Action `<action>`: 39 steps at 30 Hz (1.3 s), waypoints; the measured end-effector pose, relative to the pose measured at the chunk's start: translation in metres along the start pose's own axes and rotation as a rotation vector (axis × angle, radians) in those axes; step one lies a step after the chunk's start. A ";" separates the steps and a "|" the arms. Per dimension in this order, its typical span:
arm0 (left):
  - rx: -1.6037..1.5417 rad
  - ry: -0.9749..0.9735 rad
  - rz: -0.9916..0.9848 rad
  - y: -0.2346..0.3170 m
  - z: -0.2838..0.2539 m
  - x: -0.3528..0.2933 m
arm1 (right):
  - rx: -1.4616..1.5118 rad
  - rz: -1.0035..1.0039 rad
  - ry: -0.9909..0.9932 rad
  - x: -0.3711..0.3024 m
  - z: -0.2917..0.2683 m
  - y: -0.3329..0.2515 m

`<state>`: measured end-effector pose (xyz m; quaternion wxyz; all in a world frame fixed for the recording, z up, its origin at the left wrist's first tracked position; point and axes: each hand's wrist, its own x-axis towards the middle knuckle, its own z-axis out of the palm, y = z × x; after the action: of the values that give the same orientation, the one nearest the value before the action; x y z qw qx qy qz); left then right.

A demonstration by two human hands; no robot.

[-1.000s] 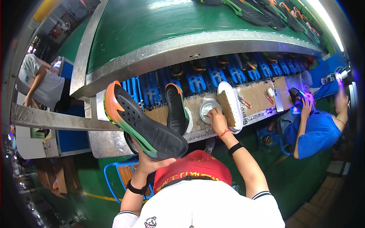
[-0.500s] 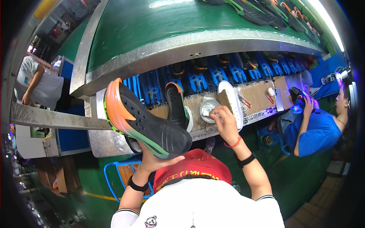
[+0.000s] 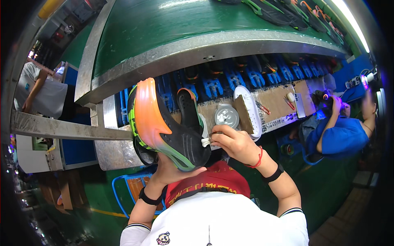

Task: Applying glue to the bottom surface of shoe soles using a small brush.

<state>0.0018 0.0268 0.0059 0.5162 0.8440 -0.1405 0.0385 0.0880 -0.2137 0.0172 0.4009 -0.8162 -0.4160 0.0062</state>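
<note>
One orange-and-black shoe sole (image 3: 169, 126) in the left hand (image 3: 166, 171)

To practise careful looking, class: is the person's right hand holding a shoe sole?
No, the left hand holds the sole, while the right hand pinches a white wad near it.

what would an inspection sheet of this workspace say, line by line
Surface: bench, partly covered with cardboard
Work items: orange-tipped sole, white wad, dish
Clutter: second sole, white piece, red-handled tools
Hands: left hand grips the orange-tipped sole; right hand pinches the wad, contact with the sole unclear
Cables: socket strip at right; cord routes unclear
Surroundings: co-worker in blue at right, another in white at left
</note>
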 end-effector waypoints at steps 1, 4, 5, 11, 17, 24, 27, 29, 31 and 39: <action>0.007 0.012 0.007 0.001 0.000 0.001 | -0.004 0.009 -0.016 0.000 -0.001 0.000; -0.015 0.022 0.004 0.005 0.000 0.003 | 0.008 0.032 -0.060 0.001 -0.003 -0.001; -0.013 0.010 -0.014 0.006 -0.001 0.004 | 0.018 0.043 -0.075 0.001 -0.003 -0.002; -0.022 0.030 -0.009 0.006 0.000 0.005 | 0.134 0.099 -0.106 0.001 -0.007 -0.001; -0.016 0.011 -0.059 0.002 0.001 0.006 | 0.213 0.113 -0.114 0.003 -0.008 0.003; 0.017 -0.049 -0.048 0.001 -0.002 0.004 | 0.216 0.033 -0.124 0.006 -0.011 0.007; -0.001 0.004 -0.024 0.003 -0.002 0.002 | 0.076 -0.024 -0.111 0.006 -0.012 0.006; -0.067 0.065 -0.030 0.003 -0.002 0.001 | 0.016 -0.079 -0.090 0.008 -0.010 0.005; -0.123 0.054 -0.024 0.003 -0.003 0.000 | -0.017 -0.101 -0.048 0.009 -0.008 0.002; -0.301 0.039 -0.047 0.000 -0.003 -0.001 | -0.088 -0.158 0.056 0.014 -0.006 -0.004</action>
<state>0.0009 0.0295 0.0068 0.6402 0.7593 -0.1149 0.0212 0.0965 -0.2067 0.0286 0.3755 -0.7974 -0.4677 -0.0665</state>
